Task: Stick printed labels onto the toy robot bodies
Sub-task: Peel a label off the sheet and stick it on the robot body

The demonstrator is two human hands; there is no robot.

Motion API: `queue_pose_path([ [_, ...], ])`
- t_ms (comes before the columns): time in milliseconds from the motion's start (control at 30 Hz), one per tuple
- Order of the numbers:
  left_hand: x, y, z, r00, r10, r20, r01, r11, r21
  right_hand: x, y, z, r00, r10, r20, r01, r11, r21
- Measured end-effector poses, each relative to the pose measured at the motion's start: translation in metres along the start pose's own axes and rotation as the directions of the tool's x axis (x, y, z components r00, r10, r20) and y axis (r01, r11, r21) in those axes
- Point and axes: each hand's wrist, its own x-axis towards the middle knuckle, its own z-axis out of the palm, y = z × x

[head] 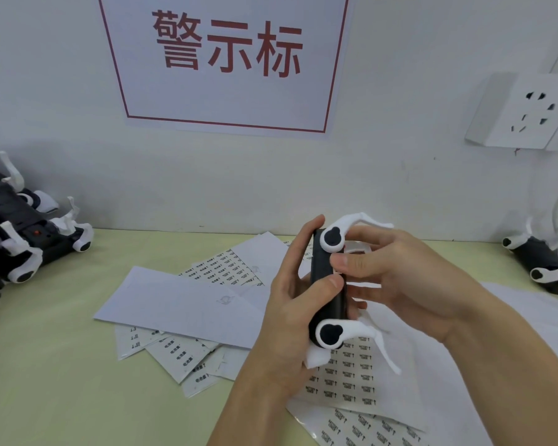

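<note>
A worker at a labelling station is pressing a printed label onto a toy robot body [327, 284], the landmark at centre right, held on edge above the pale green desk [62, 365]. Far to the left of that body, a heap of black-and-white toy robots [20, 239] is waiting against the wall, and nearer to it, still on its left, loose label sheets [194, 355] are lying fanned out under blank backing paper [181, 304]. Directly against the body's left side, the left hand [287, 300] is gripping it, fingers wrapped behind and the thumb clamped across its dark narrow edge. On the body's right side, the right hand [397, 278] is closing on it too, its thumb pushing down on the same edge just above the left thumb; whether a label is under either thumb cannot be told. Below the body, more label sheets [351, 381] printed in rows are spreading toward the viewer. Far to its right, another toy robot [541, 262] is resting by the wall under a socket [529, 114]. The body appears to be light, rigid plastic, best gripped along the solid black trunk, as the thin white limbs [377, 339] look liable to flex or snap.
</note>
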Motion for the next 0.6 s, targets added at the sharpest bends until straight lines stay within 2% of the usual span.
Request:
queue_pose_path([
  [267, 0.001, 0.003, 0.000, 1.000, -0.019, 0.012, 0.020, 0.992, -0.122, -0.001, 0.005, -0.012, 0.989, -0.115, 0.098, 0.103, 0.987, 0.121],
  [400, 0.001, 0.003, 0.001, 1.000, -0.026, -0.008, 0.024, 0.985, -0.169, 0.000, 0.008, -0.013, 0.979, -0.132, 0.154, 0.107, 0.981, 0.160],
  [600, 0.002, 0.003, 0.001, 0.997, -0.050, -0.051, 0.045, 0.994, -0.100, 0.003, 0.009, -0.004, 0.987, -0.148, 0.061, 0.142, 0.986, 0.082],
])
